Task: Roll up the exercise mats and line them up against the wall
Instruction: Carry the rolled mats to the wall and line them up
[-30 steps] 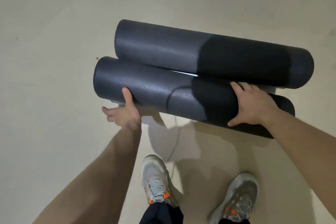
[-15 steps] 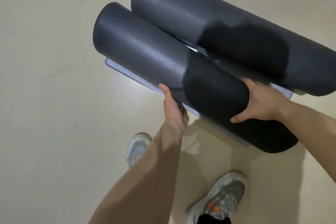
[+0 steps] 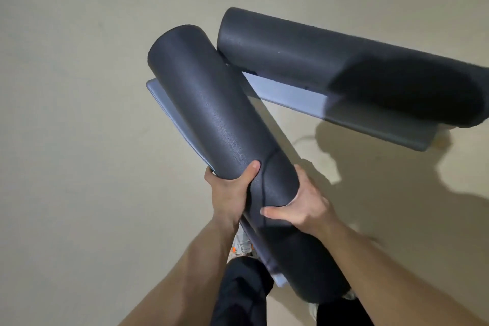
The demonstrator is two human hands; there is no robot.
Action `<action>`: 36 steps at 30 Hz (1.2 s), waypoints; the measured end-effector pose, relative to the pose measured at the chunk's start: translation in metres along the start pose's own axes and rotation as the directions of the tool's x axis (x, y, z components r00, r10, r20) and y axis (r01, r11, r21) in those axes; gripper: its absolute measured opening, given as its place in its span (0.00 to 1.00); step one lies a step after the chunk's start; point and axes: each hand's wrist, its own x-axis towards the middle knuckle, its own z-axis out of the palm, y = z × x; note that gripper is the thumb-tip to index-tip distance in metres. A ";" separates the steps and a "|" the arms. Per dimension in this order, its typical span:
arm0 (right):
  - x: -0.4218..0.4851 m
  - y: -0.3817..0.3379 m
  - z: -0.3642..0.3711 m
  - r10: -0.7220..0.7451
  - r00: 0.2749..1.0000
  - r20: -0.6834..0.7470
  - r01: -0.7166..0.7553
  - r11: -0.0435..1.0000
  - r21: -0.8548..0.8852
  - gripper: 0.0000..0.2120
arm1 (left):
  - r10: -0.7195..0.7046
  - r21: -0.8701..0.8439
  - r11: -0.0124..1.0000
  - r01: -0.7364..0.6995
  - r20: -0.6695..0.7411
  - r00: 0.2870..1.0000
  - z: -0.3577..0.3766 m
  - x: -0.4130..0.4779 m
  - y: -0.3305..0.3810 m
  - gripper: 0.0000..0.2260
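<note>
My left hand (image 3: 227, 193) grips the mat (image 3: 211, 114) from its left flank, thumb over the top; my right hand (image 3: 307, 204) clasps it opposite, thumb across the front. Foam, I'd judge — light, springy, slightly grippy, best held round the barrel, pinning the loose flap. Its long axis runs from my legs (image 3: 238, 291) up and away leftward. The far mat (image 3: 304, 61) lies beyond my right hand — pointing rightward.

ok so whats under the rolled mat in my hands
A pale flat flap juts out beneath the held roll, with a shoe and dark trouser leg lower down. Whether that flap is the roll's own loose end is hidden.
</note>
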 end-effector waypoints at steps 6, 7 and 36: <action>-0.054 -0.069 -0.083 -0.002 0.992 -0.125 0.014 0.995 0.095 0.65 | 0.152 0.094 0.983 -0.157 0.057 0.987 0.028 -0.070 0.127 0.53; -0.063 -0.078 -0.106 -0.004 0.988 -0.156 0.024 0.992 0.126 0.65 | 0.183 0.109 0.975 -0.192 0.083 0.980 0.042 -0.084 0.149 0.52; -0.352 0.326 -0.783 0.462 0.654 -0.599 0.107 0.727 0.678 0.52 | 0.121 0.357 0.716 -0.600 0.783 0.611 0.818 -0.591 0.164 0.52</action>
